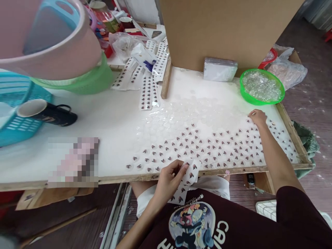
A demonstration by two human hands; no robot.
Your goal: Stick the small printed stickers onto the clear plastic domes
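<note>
My left hand [172,180] pinches a white sticker sheet [183,193] printed with small dark-and-pink motifs, held over my lap at the table's front edge. Farther right, my right hand [258,118] is on the white tabletop with its fingertips pressed together; what lies between them is too small to make out. A small printed motif shows right at those fingertips. Rows of clear round pieces [192,151] bearing the same motif cover the front right of the table. Behind them lie many plain clear round pieces [168,119] without a motif.
A green bowl [261,87] of clear pieces stands at the right, near a wrapped white block [220,70] and an upright cardboard sheet [223,31]. More sticker sheets [148,91] lie at the back. Baskets [23,128] and a tipped dark mug [49,112] occupy the left. Wooden strips [293,135] edge the table.
</note>
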